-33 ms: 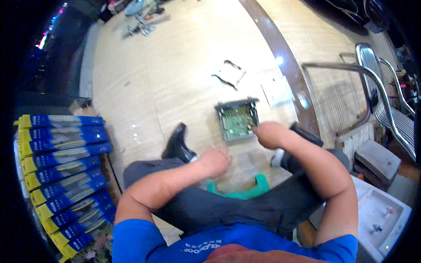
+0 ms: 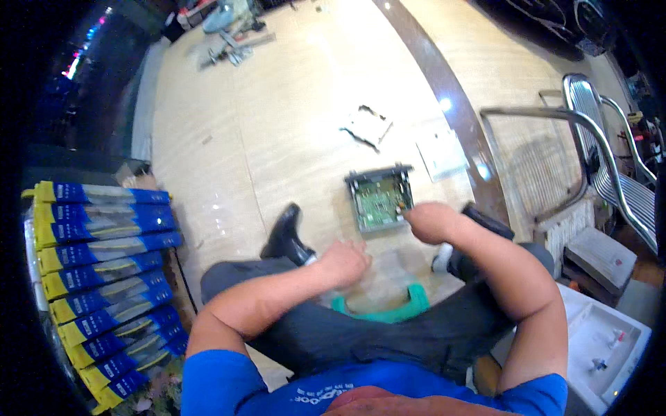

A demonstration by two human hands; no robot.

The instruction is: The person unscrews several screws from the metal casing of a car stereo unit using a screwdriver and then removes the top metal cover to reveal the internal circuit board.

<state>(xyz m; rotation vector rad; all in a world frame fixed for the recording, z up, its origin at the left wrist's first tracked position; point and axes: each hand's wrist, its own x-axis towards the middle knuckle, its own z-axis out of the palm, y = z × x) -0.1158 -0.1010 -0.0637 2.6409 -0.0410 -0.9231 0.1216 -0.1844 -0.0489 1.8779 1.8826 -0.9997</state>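
Observation:
An opened grey housing point(image 2: 352, 202) lies on the floor in front of me, with a green circuit board point(image 2: 380, 201) showing inside it. My right hand point(image 2: 431, 222) is at the housing's near right corner, its fingers curled closed. Whatever they may hold is hidden. My left hand point(image 2: 345, 262) hovers nearer to me, left of the housing, fingers loosely apart and slightly blurred, with nothing seen in it. A green curved handle point(image 2: 388, 312) shows between my legs, the rest of it out of sight.
Beyond the housing lie a pale plate with dark edges point(image 2: 368, 127) and a white sheet point(image 2: 442, 154). Blue-and-yellow packages point(image 2: 111, 239) are stacked at left. A metal bench point(image 2: 590, 125) and white sink point(image 2: 603, 347) stand at right. Loose tools point(image 2: 232, 52) lie far left.
The whole view has shifted slightly, so everything sits a little lower and to the right. Both hands keep nearly the same places relative to the housing.

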